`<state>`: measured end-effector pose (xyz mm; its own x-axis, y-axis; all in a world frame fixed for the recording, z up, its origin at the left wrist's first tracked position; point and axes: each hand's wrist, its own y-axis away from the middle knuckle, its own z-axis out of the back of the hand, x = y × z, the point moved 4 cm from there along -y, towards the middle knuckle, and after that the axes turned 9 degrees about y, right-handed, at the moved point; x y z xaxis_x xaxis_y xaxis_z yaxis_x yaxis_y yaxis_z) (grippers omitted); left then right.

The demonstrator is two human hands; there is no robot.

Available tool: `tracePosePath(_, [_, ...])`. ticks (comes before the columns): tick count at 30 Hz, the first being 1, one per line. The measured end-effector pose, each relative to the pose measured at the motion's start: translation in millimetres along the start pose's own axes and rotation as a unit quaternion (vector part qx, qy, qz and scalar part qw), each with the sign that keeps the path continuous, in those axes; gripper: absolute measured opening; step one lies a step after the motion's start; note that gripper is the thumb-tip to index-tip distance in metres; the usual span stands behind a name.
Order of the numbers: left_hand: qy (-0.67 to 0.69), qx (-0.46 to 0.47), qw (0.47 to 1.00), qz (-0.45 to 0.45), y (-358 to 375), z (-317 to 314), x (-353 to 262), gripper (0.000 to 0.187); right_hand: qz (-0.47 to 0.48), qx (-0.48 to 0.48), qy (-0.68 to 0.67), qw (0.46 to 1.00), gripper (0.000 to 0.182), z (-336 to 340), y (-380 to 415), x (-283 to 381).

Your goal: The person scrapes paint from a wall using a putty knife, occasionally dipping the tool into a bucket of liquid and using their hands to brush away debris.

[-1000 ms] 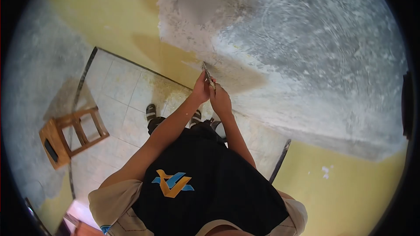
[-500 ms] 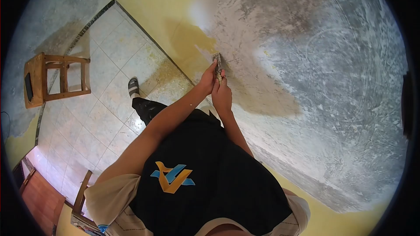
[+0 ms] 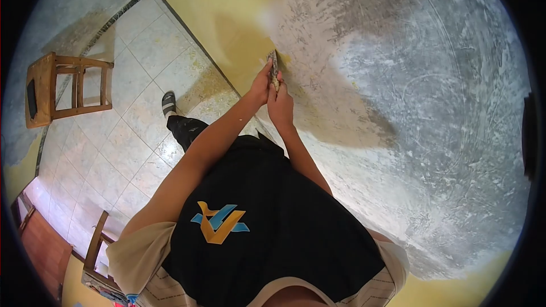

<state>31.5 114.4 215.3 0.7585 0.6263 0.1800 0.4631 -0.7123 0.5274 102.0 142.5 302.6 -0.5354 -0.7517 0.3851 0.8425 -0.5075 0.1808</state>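
A scraper [image 3: 273, 63] with a flat, paint-smeared blade rests against the wall at the ragged edge of the yellow paint [image 3: 239, 37]. My left hand [image 3: 261, 87] is closed on it, the thumb lying along the blade side. Just below, my right hand [image 3: 281, 104] grips the handle end with closed fingers. Most of the handle is hidden by my fingers. To the right of the blade spreads the bare grey wall surface [image 3: 421, 96], rough and streaked with white.
A wooden stool [image 3: 82, 115] with a dark item on it stands at left. Yellow flakes are scattered on the tiled floor [image 3: 133, 148] by the wall's dark skirting [image 3: 196, 42]. My sandalled foot [image 3: 169, 103] is near them. More wooden furniture [image 3: 95, 241] stands at lower left.
The whole view has shifted slightly. Both hands and the scraper sit a little higher and further left in view, still held together at the paint edge.
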Motion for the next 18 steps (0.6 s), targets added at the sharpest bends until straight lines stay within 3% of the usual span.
tracePosePath(4, [-0.017, 0.041, 0.996, 0.074, 18.1, 7.4, 23.9, 0.039, 0.053, -0.070, -0.052, 0.995, 0.056, -10.0, 16.5, -41.5])
tracePosePath(6, [-0.047, 0.026, 0.995, 0.079, 30.7, 8.9, 35.5, 0.036, -0.068, 0.018, -0.136, 0.988, 0.057, -27.0, 31.8, -73.4])
tracePosePath(7, [-0.053, 0.058, 0.992, 0.098, 32.0, 13.6, 37.7, 0.035, -0.071, 0.017, -0.138, 0.988, 0.057, -20.6, 40.6, -66.6])
tracePosePath(9, [-0.065, 0.058, 0.992, 0.090, 32.4, 9.9, 38.4, 0.035, -0.197, 0.072, -0.315, 0.926, 0.053, -1.7, 58.8, -43.7])
tracePosePath(12, [-0.091, 0.066, 0.991, 0.068, 35.4, -4.4, 32.7, 0.038, -0.177, 0.106, -0.326, 0.923, 0.050, 4.8, 58.7, -39.9])
tracePosePath(16, [-0.112, 0.083, 0.989, 0.040, 36.6, -17.4, 27.0, 0.044, -0.153, 0.060, -0.280, 0.946, 0.047, 9.3, 46.8, -34.8])
tracePosePath(18, [-0.095, 0.081, 0.991, 0.050, 34.2, -14.2, 29.8, 0.043, -0.082, 0.019, -0.114, 0.990, 0.055, 10.5, 36.3, -41.4])
